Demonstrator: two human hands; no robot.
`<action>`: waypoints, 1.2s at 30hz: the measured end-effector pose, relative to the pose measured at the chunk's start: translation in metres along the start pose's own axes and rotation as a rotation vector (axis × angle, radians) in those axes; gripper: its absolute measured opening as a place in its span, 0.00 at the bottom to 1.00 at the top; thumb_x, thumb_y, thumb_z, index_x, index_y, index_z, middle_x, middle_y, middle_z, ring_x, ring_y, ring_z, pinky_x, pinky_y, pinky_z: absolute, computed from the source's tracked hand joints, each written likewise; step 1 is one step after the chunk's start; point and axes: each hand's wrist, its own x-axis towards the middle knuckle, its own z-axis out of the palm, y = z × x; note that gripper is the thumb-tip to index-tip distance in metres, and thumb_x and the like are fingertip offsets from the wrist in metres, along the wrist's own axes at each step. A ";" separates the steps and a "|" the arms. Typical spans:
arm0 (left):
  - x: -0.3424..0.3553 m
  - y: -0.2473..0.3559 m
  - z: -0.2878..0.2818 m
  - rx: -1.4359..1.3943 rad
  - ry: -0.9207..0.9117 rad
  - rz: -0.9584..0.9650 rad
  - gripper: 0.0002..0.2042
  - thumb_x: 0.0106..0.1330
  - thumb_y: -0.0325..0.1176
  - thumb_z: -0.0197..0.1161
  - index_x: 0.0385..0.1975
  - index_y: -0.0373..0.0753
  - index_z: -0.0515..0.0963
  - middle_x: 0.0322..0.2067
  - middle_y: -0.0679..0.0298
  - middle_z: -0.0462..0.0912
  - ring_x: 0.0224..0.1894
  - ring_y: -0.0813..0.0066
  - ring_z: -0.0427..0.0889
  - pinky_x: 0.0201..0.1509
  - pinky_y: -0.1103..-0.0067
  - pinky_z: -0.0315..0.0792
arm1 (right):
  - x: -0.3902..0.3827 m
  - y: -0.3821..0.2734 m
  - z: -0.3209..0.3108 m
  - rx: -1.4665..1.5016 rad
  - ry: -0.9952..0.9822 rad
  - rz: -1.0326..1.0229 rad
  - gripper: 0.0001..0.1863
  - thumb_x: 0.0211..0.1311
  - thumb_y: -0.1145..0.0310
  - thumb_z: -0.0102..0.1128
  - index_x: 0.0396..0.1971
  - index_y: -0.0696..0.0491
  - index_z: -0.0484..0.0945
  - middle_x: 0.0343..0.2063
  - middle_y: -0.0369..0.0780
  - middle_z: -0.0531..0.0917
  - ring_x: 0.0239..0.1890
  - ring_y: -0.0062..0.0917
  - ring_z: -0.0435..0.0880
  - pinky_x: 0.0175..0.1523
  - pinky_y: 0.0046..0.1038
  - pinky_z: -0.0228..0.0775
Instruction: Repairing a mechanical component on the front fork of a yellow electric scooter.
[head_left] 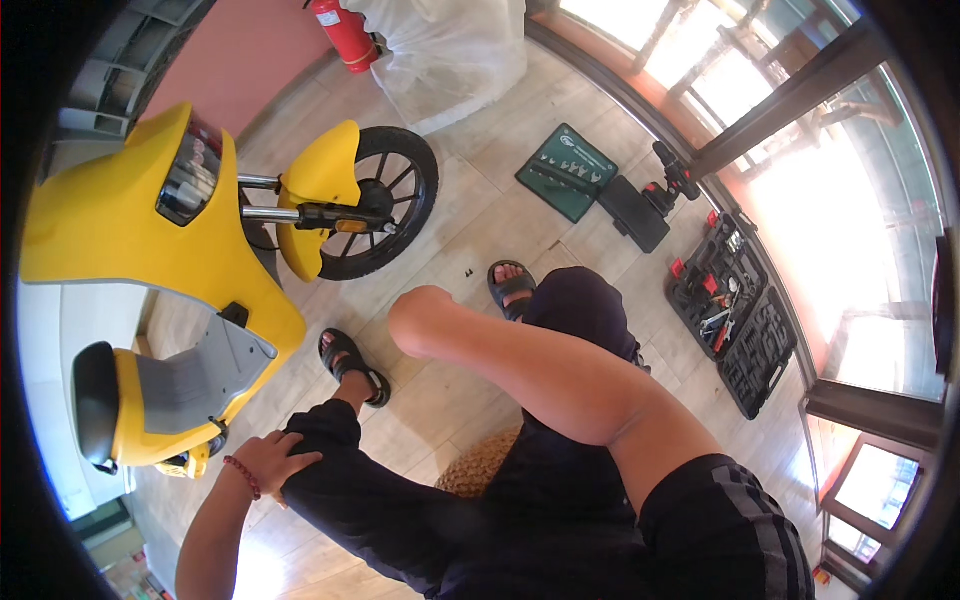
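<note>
My left hand (270, 462), with a red beaded bracelet at the wrist, rests on my left knee in dark trousers. Its fingers are spread and hold nothing. The right forearm reaches across over my right leg, and my right hand (420, 316) shows only as a rounded end; its fingers are hidden. Beyond it stands a yellow scooter (110, 240) with a grey footboard, a dark seat and a black spoked front wheel (390, 200). A couple of tiny dark pieces (468, 272), perhaps screws, lie on the floor by my right sandal (512, 285).
On the tiles to the right lie a green tool pouch (568, 205) with wrenches, a black case (632, 215), a cordless power tool (670, 180) and an opened black toolbox (755, 345). A red fire extinguisher (345, 35) and a white-covered object (450, 60) stand at the back.
</note>
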 end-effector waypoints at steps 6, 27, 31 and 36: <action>0.001 0.002 -0.003 0.028 0.000 -0.018 0.46 0.30 0.50 0.74 0.58 0.63 0.59 0.57 0.57 0.61 0.57 0.56 0.65 0.51 0.70 0.70 | 0.002 0.002 0.000 0.021 0.011 0.006 0.16 0.44 0.69 0.61 0.38 0.49 0.80 0.39 0.40 0.81 0.40 0.32 0.81 0.41 0.35 0.73; 0.000 0.001 -0.005 0.017 0.001 -0.011 0.46 0.30 0.50 0.74 0.57 0.63 0.60 0.56 0.55 0.62 0.56 0.55 0.65 0.51 0.69 0.69 | -0.004 0.001 0.000 0.015 0.069 -0.013 0.15 0.48 0.68 0.57 0.39 0.50 0.80 0.40 0.39 0.81 0.41 0.32 0.80 0.40 0.37 0.73; 0.001 0.001 -0.003 0.049 -0.021 -0.001 0.47 0.28 0.50 0.74 0.57 0.62 0.60 0.56 0.55 0.62 0.56 0.55 0.65 0.51 0.67 0.69 | 0.005 0.001 0.010 0.066 0.163 -0.011 0.16 0.48 0.68 0.58 0.40 0.50 0.80 0.40 0.40 0.81 0.41 0.32 0.80 0.40 0.38 0.73; 0.002 0.001 0.005 0.049 0.021 -0.008 0.47 0.25 0.50 0.75 0.56 0.61 0.62 0.54 0.55 0.64 0.54 0.54 0.67 0.48 0.64 0.71 | -0.002 -0.006 -0.002 0.072 0.106 0.021 0.16 0.47 0.67 0.59 0.40 0.49 0.80 0.41 0.39 0.80 0.42 0.31 0.80 0.41 0.39 0.73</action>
